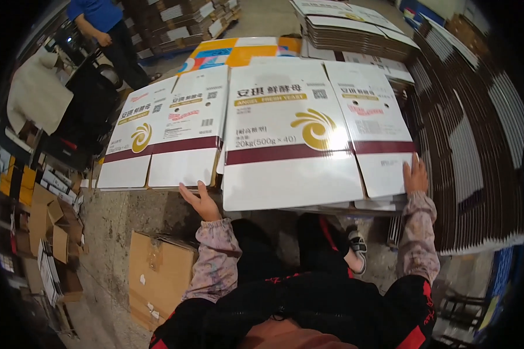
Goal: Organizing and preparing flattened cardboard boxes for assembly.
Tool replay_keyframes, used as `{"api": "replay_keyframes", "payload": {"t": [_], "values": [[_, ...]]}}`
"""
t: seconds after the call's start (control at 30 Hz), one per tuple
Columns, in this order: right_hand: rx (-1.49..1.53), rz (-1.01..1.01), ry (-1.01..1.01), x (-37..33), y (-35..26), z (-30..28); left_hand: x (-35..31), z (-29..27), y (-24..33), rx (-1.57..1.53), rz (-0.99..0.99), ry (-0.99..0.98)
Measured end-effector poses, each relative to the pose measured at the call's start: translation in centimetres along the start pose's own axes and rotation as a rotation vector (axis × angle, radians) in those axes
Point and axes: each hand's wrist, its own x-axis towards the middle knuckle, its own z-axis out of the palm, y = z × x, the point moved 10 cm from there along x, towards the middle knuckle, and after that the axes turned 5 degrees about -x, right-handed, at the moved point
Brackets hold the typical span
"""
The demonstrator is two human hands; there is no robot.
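Note:
A flattened white carton (291, 185) with a maroon stripe and a gold swirl lies on top of a pile in front of me. Its narrower side panel (384, 168) reaches to the right. More flat carton panels (183, 166) of the same print lie at the left, partly under it. My left hand (201, 202) has its fingers spread at the near edge of those left panels, beside the big panel's left edge. Against the right edge of the side panel rests my right hand (415, 174), fingers stretched out along it. Neither hand is wrapped round anything.
Tall rows of stacked flat cardboard (471, 145) stand close on the right. Another carton stack (355, 29) is behind the pile, next to an orange printed box (239, 49). A brown box (160, 276) sits on the floor at left. Another person (108, 35) stands far left.

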Motion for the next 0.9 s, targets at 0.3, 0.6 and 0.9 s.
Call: {"api": "replay_keyframes", "payload": {"t": [0.3, 0.6, 0.9], "values": [[0.030, -0.001, 0.007, 0.7, -1.4, -0.2, -8.5, 3.6, 6.1, -0.196, 0.062, -0.522], [0.643, -0.291, -0.279, -3.8, 3.2, 1.2, -8.3, -1.5, 12.0, -0.567, 0.019, -0.351], [0.962, -0.599, -0.195, -11.4, 6.9, -13.4, -7.4, -0.2, 27.3, -0.772, 0.343, -0.658]]}}
